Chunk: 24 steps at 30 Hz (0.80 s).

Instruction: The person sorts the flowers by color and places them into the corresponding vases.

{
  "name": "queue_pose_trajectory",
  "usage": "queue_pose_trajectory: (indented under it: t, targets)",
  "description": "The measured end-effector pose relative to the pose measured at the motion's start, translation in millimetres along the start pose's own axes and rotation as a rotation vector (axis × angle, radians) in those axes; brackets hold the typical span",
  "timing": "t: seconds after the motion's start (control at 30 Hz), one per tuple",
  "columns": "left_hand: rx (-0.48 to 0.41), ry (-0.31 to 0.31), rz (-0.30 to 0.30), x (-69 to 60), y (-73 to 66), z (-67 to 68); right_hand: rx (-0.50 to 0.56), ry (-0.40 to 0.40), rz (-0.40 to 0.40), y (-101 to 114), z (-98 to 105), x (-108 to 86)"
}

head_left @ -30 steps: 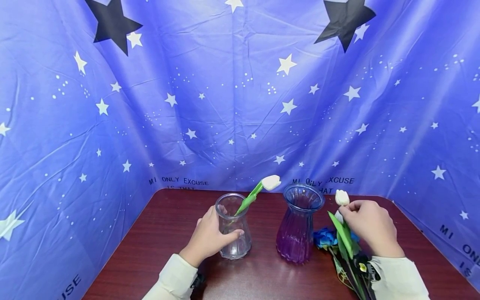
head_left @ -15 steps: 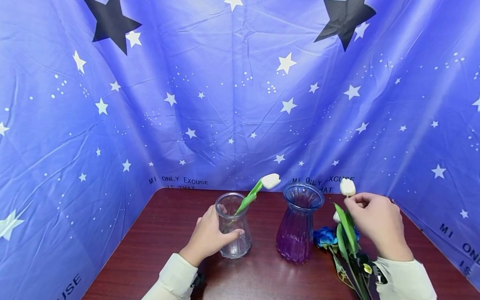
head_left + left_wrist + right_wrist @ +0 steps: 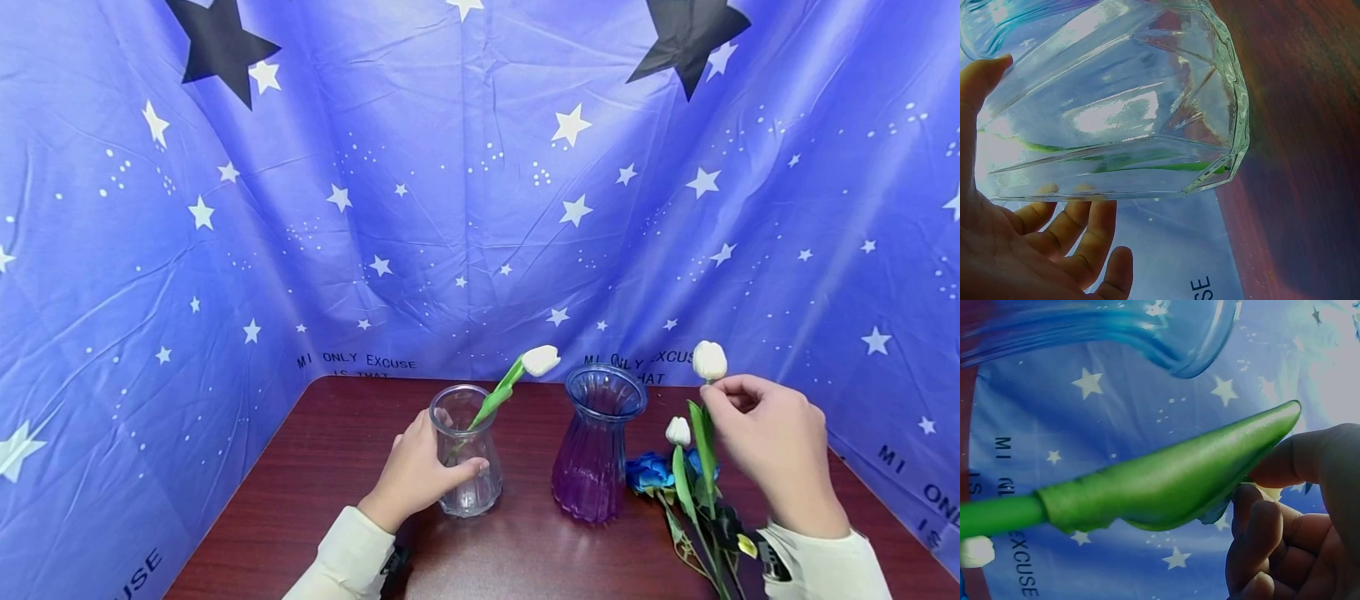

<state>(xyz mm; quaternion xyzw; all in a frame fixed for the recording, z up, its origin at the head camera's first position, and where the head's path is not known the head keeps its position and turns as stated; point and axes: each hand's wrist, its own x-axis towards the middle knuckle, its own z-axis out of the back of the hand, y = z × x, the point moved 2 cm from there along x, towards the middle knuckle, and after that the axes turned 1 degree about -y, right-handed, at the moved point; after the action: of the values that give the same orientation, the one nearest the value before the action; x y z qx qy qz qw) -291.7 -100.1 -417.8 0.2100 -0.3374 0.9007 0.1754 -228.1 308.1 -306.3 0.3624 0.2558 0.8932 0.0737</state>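
Observation:
A clear glass vase [image 3: 469,492] stands on the table, gripped around its side by my left hand [image 3: 420,479]. One white tulip [image 3: 541,360] leans out of it to the right; its green stem [image 3: 1197,167] shows through the glass in the left wrist view. My right hand [image 3: 776,446] pinches a second white tulip [image 3: 709,360] just below the bloom, above the loose flowers. The green leaf [image 3: 1166,475] of that tulip hangs beside the fingers in the right wrist view. Another white tulip [image 3: 678,431] is left of my right hand, near blue flowers [image 3: 651,472].
A blue and purple vase [image 3: 592,458] stands between the clear vase and the loose flowers. A small yellow-centred dark flower [image 3: 747,546] lies by the right sleeve. Blue starry cloth [image 3: 465,208] surrounds the reddish-brown table [image 3: 315,467] at the back and sides.
My right hand has moved up and to the right with the pinched tulip, and the other white tulip beside it has come into fuller view. My left hand stays on the clear vase.

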Motion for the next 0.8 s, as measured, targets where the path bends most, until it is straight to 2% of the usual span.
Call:
queue_pose_trajectory:
  t: [0.23, 0.5, 0.8]
  targets:
    - [0.006, 0.002, 0.0, 0.0, 0.9, -0.4, 0.031, -0.037, 0.008, 11.6, 10.3, -4.6]
    - [0.007, 0.012, 0.003, 0.4, 0.3, 0.5, 0.078, -0.115, 0.02, 20.7, 18.8, -10.0]
    - [-0.003, 0.007, 0.004, -0.1, 1.2, 0.0, 0.115, -0.184, 0.068, 26.7, 23.8, -14.2]
